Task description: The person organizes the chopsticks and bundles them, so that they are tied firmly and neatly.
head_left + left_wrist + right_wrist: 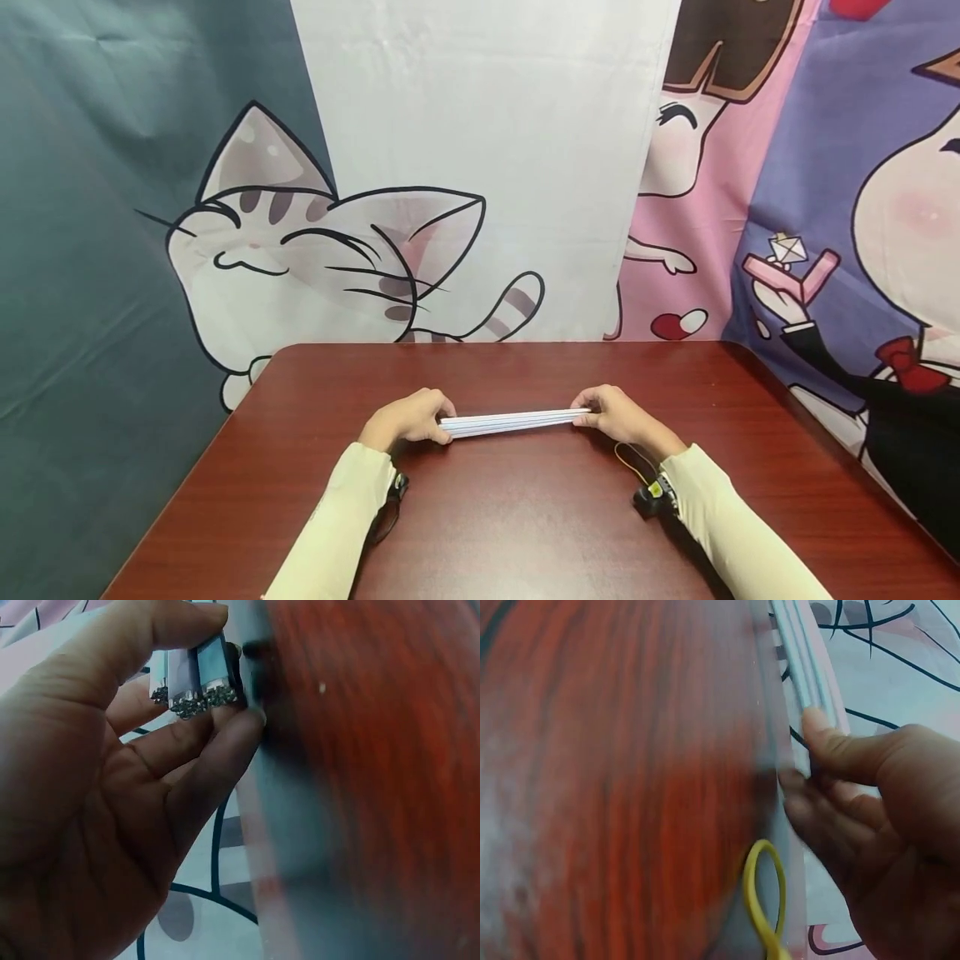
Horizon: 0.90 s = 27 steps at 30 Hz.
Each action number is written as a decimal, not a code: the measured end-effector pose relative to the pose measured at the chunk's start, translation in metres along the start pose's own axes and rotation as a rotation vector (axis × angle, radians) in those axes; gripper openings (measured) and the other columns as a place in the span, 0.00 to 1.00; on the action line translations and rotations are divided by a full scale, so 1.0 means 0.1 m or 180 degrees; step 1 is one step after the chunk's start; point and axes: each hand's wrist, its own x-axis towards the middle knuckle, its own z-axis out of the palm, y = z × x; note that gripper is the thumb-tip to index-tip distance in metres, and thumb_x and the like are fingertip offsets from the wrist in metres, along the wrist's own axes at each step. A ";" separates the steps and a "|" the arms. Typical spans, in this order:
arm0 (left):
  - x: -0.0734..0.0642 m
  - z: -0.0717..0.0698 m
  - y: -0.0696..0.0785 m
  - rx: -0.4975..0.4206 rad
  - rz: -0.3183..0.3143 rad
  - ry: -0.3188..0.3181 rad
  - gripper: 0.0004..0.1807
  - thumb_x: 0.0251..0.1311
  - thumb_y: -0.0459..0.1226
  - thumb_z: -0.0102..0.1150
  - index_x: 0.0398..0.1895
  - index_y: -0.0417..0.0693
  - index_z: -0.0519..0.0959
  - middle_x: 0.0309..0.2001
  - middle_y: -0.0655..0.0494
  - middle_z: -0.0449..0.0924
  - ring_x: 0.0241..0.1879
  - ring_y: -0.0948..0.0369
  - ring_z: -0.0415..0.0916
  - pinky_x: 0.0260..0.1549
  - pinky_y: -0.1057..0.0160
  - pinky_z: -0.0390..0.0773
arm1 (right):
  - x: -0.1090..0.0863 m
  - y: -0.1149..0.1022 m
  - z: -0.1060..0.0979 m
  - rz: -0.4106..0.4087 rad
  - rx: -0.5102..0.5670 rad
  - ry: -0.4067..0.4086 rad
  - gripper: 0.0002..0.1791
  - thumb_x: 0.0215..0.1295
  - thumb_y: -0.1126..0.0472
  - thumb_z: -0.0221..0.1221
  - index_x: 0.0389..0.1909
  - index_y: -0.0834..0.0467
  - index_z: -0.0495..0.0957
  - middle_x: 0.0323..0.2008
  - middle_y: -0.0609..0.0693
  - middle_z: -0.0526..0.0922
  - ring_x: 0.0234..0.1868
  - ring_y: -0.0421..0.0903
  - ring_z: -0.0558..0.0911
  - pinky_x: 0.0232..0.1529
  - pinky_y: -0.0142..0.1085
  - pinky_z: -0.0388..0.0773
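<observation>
A narrow bundle of long white and pale blue strips [514,422] stretches between the two hands, above the middle of the table. My left hand [411,416] pinches its left end between thumb and fingers. The left wrist view shows several flat strip ends [199,682] side by side, with rough, dark, crumbly-looking tips. At the other end my right hand [617,414] pinches the bundle, thumb on the near side. In the right wrist view the strips [810,660] run lengthwise as parallel ridges. Their exact kind cannot be told.
The reddish-brown wooden table [510,517] has rounded far corners. Behind it hangs a cloth backdrop [487,125] with cartoon figures. Each wrist carries a small dark camera, and a yellow cord loop [763,892] hangs near the right wrist.
</observation>
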 end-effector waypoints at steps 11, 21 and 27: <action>-0.07 -0.07 -0.05 -0.1028 0.0047 0.0350 0.12 0.56 0.28 0.65 0.44 0.42 0.84 0.31 0.54 0.83 0.21 0.60 0.79 0.22 0.62 0.81 | -0.11 0.03 -0.05 0.0121 0.1146 0.0137 0.13 0.56 0.72 0.67 0.42 0.73 0.83 0.31 0.61 0.86 0.28 0.46 0.85 0.31 0.39 0.84; -0.06 -0.13 0.01 -0.1334 0.0206 0.0803 0.17 0.60 0.36 0.67 0.52 0.45 0.83 0.34 0.56 0.82 0.22 0.61 0.71 0.23 0.64 0.75 | -0.19 -0.13 -0.22 0.0170 0.1537 0.0631 0.18 0.58 0.70 0.67 0.48 0.75 0.80 0.35 0.63 0.87 0.39 0.64 0.86 0.43 0.56 0.79; -0.02 -0.14 0.10 -0.1366 0.0404 0.1125 0.17 0.65 0.34 0.61 0.56 0.40 0.80 0.38 0.51 0.82 0.30 0.62 0.73 0.32 0.65 0.74 | -0.16 -0.28 -0.24 0.0078 0.1347 0.0975 0.17 0.58 0.71 0.67 0.48 0.74 0.81 0.39 0.68 0.85 0.34 0.47 0.88 0.37 0.39 0.84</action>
